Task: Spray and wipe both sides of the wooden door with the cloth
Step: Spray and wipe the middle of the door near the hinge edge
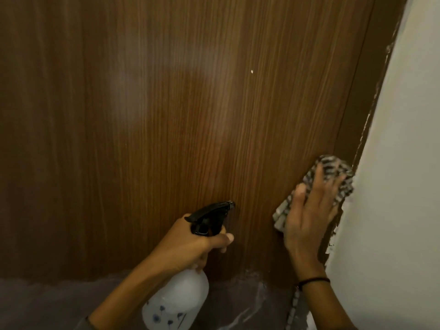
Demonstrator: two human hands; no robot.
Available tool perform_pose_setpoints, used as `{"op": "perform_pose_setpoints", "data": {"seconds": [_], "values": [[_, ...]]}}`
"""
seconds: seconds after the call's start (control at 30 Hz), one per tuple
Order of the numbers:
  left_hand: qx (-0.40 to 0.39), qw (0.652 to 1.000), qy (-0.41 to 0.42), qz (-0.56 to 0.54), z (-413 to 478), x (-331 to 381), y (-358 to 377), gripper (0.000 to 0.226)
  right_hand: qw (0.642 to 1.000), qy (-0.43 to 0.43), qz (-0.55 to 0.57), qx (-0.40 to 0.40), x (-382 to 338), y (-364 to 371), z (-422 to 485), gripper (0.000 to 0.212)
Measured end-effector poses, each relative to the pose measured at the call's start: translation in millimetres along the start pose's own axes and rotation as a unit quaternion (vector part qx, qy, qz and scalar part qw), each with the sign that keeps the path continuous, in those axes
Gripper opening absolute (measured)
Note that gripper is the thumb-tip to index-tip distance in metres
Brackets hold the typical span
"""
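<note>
The brown wooden door point(166, 115) fills most of the view, with vertical grain and a small pale fleck near the middle. My left hand point(190, 246) grips the neck of a white spray bottle point(176, 301) with a black trigger head, its nozzle pointing at the door's lower part. My right hand point(309, 217) lies flat with straight fingers on a striped grey and white cloth point(333, 167), pressing it against the door's lower right edge beside the frame.
A white wall point(400, 163) runs down the right side, with rough paint marks along the brown door frame point(366, 103). A dark glossy floor point(47, 303) shows below the door. A black band circles my right wrist.
</note>
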State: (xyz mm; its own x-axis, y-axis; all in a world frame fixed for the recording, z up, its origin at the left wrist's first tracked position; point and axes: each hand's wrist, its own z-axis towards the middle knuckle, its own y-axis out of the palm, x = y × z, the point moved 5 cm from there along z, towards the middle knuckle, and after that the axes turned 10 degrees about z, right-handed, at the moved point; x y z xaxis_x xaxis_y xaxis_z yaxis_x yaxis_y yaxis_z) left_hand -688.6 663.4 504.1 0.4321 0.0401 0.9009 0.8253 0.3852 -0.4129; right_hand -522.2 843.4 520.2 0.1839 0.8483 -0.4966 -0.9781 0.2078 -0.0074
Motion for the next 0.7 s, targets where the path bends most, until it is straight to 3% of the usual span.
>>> {"op": "perform_pose_setpoints", "data": {"seconds": [0.1, 0.27, 0.3, 0.4, 0.5, 0.6, 0.7], "values": [[0.000, 1.000, -0.001, -0.008, 0, 2, -1, 0.025, 1.000, -0.005, 0.003, 0.001, -41, 18, 21, 0.053], [0.002, 0.997, -0.020, -0.073, -11, -2, -9, 0.025, 0.959, -0.230, -0.084, -0.140, -58, 35, -18, 0.052], [0.008, 0.996, -0.020, -0.085, -15, -4, -13, 0.026, 0.964, -0.211, -0.090, -0.135, -47, 31, -20, 0.052], [0.039, 0.995, -0.010, -0.096, -26, -7, -35, 0.024, 0.997, -0.047, -0.042, -0.048, -40, 23, -2, 0.052], [0.069, 0.994, 0.014, -0.087, -34, -1, -58, 0.022, 0.999, -0.033, -0.029, 0.009, -86, 38, 22, 0.053], [0.094, 0.992, 0.033, -0.081, -41, 6, -77, 0.019, 0.986, -0.148, -0.057, -0.053, -150, 75, 22, 0.054], [0.124, 0.987, 0.037, -0.100, -50, 5, -94, 0.019, 0.933, -0.313, -0.101, -0.145, -184, 108, -22, 0.055]]}}
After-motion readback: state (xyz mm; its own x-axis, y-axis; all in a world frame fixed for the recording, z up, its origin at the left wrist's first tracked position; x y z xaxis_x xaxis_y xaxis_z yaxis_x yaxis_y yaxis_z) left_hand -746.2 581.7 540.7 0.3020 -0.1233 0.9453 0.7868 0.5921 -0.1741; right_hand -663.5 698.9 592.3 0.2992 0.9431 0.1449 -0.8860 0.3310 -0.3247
